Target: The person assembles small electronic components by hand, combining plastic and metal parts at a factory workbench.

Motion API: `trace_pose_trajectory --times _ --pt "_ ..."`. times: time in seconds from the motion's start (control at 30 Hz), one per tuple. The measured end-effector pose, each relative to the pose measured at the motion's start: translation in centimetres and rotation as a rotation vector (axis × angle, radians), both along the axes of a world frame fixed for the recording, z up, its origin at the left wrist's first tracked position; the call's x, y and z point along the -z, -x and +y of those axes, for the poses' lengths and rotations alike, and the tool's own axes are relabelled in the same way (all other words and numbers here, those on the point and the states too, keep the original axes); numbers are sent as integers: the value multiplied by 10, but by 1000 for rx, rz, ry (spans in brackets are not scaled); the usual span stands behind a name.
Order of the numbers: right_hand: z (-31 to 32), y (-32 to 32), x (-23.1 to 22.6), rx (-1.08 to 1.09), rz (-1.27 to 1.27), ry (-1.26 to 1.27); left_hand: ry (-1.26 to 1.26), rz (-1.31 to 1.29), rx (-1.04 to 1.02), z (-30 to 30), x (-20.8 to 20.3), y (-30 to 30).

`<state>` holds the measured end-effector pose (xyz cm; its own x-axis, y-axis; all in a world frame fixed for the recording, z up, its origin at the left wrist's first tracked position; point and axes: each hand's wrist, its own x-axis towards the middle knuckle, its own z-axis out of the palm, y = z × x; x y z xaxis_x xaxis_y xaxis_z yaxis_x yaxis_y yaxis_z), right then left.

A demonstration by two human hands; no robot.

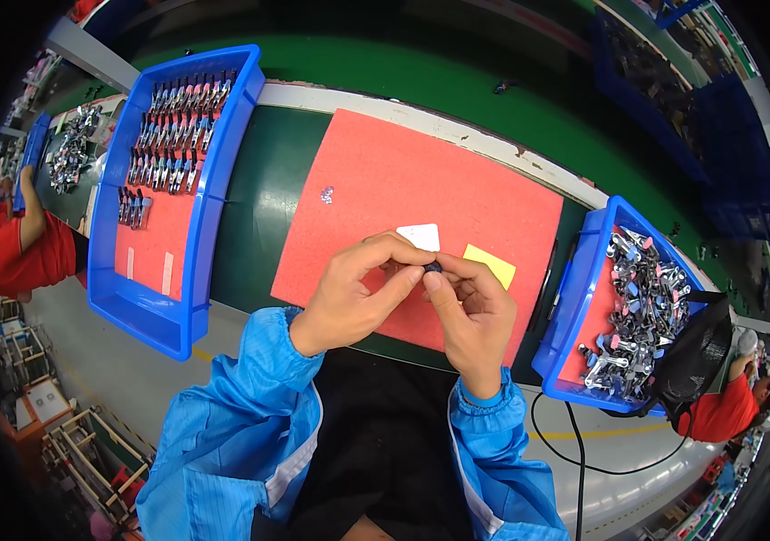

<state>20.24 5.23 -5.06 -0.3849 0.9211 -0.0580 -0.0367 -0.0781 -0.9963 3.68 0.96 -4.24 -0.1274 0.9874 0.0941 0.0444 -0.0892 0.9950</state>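
Note:
My left hand (353, 293) and my right hand (473, 311) meet over the middle of a red mat (358, 171). Between their fingertips is a small dark piece (433, 267), mostly covered by the fingers, so its kind cannot be told. The fingers of both hands are closed in a pinch on it. Just beyond my left fingertips lies a white card (420, 236). A yellow paper note (493, 267) rests on the mat beside my right hand. Farther off on the mat's left side sits a little cluster of small shiny bits (327, 195).
To the left, a blue tray (188, 307) holds rows of small metal clip-like pieces with coloured ends. Another blue tray (554, 365) at the right holds a jumbled pile of similar pieces. A black mesh bag (696, 356) overlaps its corner. People in red work at both sides.

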Motion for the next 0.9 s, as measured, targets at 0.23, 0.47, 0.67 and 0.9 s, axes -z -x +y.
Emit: trace_pose_trajectory --times 0.23,0.47,0.67,0.9 --pt "1 -1 -11 -19 50 86 -65 101 -25 0 1 1" --pt "3 -1 -12 -38 78 106 -94 144 -62 0 -1 0" --pt "2 1 -11 -16 55 72 -105 203 -75 1 -1 0" --pt "0 2 -8 -2 70 86 -110 253 -72 2 -2 0"
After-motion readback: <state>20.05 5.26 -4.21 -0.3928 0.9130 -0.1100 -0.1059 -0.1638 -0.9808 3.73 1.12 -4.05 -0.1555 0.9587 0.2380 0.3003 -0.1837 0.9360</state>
